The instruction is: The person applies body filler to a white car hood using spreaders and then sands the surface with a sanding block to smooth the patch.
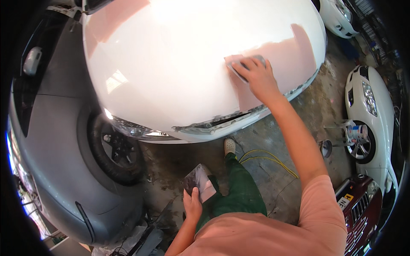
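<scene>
My right hand point(259, 79) is closed on a flat grey filler spreader point(237, 70) and presses it to the white car hood point(171, 72). Around and right of it lies a broad patch of pink filler point(294, 55), its left edge running under the spreader. Low on the left, in front of my body, my left hand point(193, 205) grips a flat board point(198, 181) by its near edge, thumb on top. Dark smears cover part of that board, and pink filler shows on its right side. My left fingers are mostly hidden beneath it.
Another pink area point(115, 21) covers the hood's far left. A grey car body point(55, 128) with a bare dark wheel point(115, 149) stands close on my left. A yellow hose point(273, 158) crosses the floor. Tins point(358, 133) stand at right, near a white car point(376, 111) and a dark red front end point(361, 209).
</scene>
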`<state>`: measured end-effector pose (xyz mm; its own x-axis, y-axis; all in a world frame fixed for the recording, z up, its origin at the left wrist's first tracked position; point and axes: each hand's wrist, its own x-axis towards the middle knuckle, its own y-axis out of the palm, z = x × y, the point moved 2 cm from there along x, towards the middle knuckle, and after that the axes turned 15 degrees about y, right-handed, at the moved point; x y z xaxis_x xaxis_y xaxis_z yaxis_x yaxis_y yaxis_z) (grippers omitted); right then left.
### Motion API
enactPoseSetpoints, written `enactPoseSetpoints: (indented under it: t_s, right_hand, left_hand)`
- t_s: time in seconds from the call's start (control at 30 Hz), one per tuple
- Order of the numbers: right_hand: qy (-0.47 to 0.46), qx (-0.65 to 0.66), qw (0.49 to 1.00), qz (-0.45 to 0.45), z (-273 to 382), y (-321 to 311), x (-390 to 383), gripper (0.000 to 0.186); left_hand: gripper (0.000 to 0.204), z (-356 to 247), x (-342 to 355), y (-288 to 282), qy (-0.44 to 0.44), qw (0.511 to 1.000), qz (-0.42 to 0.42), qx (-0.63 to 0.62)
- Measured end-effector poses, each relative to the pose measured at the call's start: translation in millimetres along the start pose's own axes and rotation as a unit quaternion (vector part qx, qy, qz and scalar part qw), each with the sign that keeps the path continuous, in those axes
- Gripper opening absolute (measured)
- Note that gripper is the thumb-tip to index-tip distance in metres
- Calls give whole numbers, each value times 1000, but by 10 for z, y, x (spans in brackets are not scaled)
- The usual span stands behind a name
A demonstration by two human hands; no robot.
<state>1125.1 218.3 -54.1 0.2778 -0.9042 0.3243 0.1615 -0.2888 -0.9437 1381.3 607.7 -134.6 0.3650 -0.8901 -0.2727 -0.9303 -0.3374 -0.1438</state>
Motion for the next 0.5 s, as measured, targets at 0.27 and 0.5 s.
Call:
enactPoseSetpoints:
  t_s: [0.27,0.5]
  right_hand:
    - [-10,-63,998,-3,109,174,386,44]
    - [0,-77,997,18,86,304,330,42]
  left_hand:
    - [34,468,-162,-84,-44,998,23,-25]
    - [35,796,-215,-7,-43,999,10,14]
